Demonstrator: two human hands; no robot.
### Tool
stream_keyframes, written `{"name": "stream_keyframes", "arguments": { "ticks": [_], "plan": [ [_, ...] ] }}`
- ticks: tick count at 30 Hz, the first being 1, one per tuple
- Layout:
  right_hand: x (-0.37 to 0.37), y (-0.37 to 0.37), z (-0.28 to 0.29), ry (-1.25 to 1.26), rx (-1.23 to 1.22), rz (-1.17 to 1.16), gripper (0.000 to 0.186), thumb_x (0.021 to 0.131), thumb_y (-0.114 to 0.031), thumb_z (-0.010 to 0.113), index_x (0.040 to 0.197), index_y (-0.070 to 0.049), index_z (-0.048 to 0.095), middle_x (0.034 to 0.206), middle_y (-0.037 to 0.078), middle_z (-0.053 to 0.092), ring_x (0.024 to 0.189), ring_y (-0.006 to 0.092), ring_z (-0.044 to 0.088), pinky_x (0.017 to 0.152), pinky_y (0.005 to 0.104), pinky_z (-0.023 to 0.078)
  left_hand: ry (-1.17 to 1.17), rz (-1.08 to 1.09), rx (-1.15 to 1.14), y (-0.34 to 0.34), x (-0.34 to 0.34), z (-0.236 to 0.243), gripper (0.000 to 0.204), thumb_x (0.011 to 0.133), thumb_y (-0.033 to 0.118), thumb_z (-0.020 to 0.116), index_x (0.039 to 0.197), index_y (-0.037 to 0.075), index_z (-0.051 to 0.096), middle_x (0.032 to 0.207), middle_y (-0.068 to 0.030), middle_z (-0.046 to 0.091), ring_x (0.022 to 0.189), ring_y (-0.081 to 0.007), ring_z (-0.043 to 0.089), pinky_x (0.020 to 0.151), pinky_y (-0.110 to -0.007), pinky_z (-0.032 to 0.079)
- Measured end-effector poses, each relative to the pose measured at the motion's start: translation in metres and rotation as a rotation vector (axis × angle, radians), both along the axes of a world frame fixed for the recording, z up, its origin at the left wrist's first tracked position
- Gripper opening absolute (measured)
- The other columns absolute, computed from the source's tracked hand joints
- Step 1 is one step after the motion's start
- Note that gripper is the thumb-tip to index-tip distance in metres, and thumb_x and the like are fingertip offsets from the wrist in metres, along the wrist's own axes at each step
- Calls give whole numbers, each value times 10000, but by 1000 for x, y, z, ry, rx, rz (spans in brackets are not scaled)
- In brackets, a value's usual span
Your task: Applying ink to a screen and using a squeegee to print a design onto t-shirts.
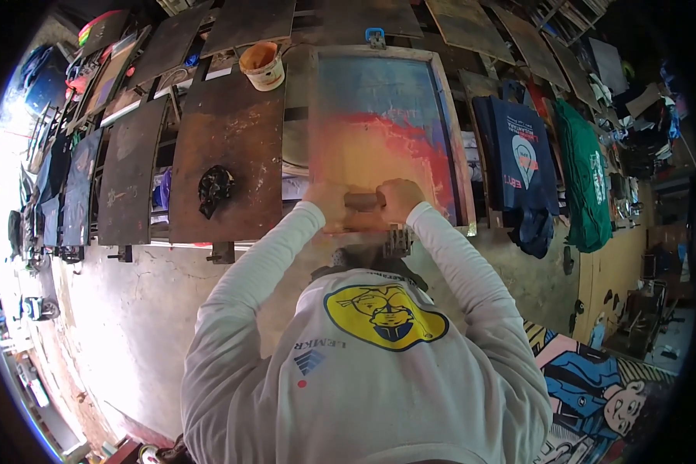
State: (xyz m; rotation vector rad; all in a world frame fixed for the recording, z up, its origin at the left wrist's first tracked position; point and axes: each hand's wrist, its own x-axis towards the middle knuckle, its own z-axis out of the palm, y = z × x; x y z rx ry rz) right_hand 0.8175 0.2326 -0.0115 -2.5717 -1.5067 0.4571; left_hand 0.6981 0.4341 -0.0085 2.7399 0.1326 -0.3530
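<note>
While bkt (267, 75) flanks frame (454, 131) L, shirts (522, 166) R

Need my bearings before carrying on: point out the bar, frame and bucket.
Bar (363, 202): head view, its exposed middle.
Frame (455, 139): head view, its right rail.
Bucket (269, 76): head view, its outer wall.

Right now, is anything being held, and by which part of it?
A brown squeegee-like bar, held by the left grip and right grip on either side of its exposed middle, over the near part of the framed screen.
</note>
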Motion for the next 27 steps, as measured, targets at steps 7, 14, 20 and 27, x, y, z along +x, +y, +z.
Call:
{"name": "stream_keyframes", "arguments": {
  "ticks": [7,14,20,27],
  "plan": [
    [23,11,-7,66,27,8,407,701,-451,788,887,-100,698,911,138,719,891,364,689,818,475,538,-78,-62,-78,15,20,-34,590,704,518,801,1138,129,710,1016,-221,714,970,-410,685,868,-479,552],
    [67,40,-11,94,11,5,444,719,-460,809,977,-114,707,985,146,728,949,360,691,848,464,541,-185,-121,-1,47,69,-19,594,683,460,829,1141,100,711,1051,-215,715,1005,-389,686,885,-463,548],
    [65,42,-19,-13,83,-79,337,793,-383,763,986,-113,705,973,132,725,945,349,695,835,477,542,-147,7,187,39,74,-15,484,728,442,810,1028,77,706,1034,-180,724,1016,-368,686,869,-480,542],
    [-1,4,-52,-94,135,-74,306,815,-270,688,1066,-95,691,1066,119,715,963,335,681,838,462,541,-309,87,104,2,1,-56,494,734,347,802,1139,113,643,1137,-111,657,953,-366,686,792,-488,558]
  ]
}}
